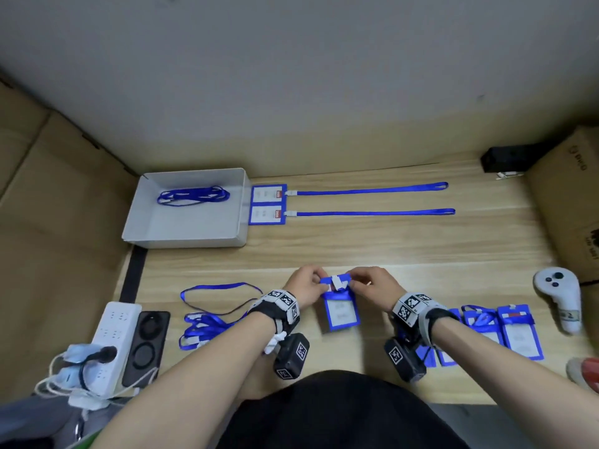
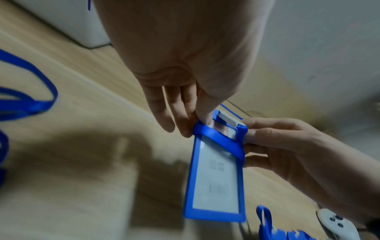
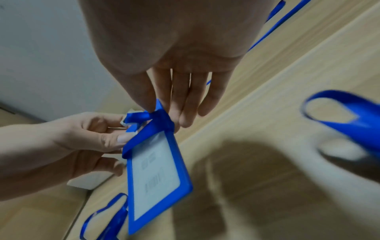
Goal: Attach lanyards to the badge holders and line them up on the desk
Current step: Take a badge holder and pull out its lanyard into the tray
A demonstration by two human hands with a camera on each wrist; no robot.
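Note:
I hold a blue badge holder (image 1: 341, 311) upright just above the desk's front middle. A blue lanyard (image 2: 218, 139) is wound across its top, with a white clip (image 2: 228, 120) at the upper edge. My left hand (image 1: 324, 282) pinches the holder's top left corner (image 2: 202, 124). My right hand (image 1: 352, 281) pinches the lanyard ribbon (image 3: 148, 116) at the top right corner. Two badge holders (image 1: 268, 204) lie at the back with their lanyards (image 1: 372, 202) stretched straight to the right.
A white tray (image 1: 152, 222) at the back left holds coiled lanyards (image 1: 193, 195). Loose lanyards (image 1: 210, 319) lie left of my hands. More badge holders (image 1: 517, 335) lie to the right, by a white controller (image 1: 559, 299). A power strip (image 1: 111, 335), a phone (image 1: 147, 345) and cardboard boxes (image 1: 567, 202) border the desk.

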